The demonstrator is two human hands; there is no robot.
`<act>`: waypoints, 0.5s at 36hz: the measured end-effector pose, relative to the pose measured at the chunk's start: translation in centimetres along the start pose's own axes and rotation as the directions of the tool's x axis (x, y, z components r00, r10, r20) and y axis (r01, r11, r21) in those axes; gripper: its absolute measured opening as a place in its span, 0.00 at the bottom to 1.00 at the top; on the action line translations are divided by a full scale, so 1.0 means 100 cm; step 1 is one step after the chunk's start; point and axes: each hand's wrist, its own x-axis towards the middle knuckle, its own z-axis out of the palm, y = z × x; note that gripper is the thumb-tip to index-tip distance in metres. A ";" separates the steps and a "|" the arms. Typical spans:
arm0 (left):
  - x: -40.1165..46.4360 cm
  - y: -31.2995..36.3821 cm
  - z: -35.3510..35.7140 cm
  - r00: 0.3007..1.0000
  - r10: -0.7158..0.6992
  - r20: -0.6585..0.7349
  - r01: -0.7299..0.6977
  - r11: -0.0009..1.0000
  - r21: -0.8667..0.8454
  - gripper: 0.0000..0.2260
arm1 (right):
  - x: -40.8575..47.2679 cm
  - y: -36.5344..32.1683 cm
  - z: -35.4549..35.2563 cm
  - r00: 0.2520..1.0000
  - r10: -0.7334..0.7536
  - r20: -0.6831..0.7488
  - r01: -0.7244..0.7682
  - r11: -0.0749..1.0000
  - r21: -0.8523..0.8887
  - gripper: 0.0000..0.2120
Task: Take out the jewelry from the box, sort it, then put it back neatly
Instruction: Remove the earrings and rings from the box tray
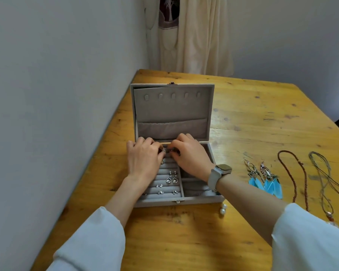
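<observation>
A grey velvet jewelry box [159, 202] stands open on the wooden table, its lid [172, 110] upright. Several small silver earrings [172, 179] sit in the ring rolls at the front left. My left hand [144, 159] and my right hand [190, 153] meet over the back rows of the rolls. Both curl their fingertips around a small silver piece [163, 150] between them. Blue feather earrings [264, 180], a brown bead necklace [294, 173] and a cord necklace [325, 180] lie on the table to the right. Two pearls [223, 209] lie by the box's front right corner.
A grey wall runs close along the table's left edge. A cream curtain [194, 36] hangs behind the far end. A watch [221, 172] is on my right wrist. The wooden table [184, 241] stretches toward me in front of the box.
</observation>
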 end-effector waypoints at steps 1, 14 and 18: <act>0.000 -0.001 0.000 1.000 0.004 -0.013 -0.004 1.000 -0.003 0.11 | 0.000 0.000 -0.001 1.000 -0.010 0.007 0.010 1.000 -0.010 0.10; -0.033 0.010 -0.025 0.991 -0.034 -0.130 -0.020 0.920 -0.393 0.08 | -0.037 0.016 -0.041 0.975 0.220 -0.034 -0.191 0.905 0.380 0.07; -0.063 0.039 -0.028 0.993 0.053 -0.109 -0.096 0.890 -0.446 0.10 | -0.092 0.031 -0.062 0.947 0.296 -0.122 -0.226 0.890 0.397 0.06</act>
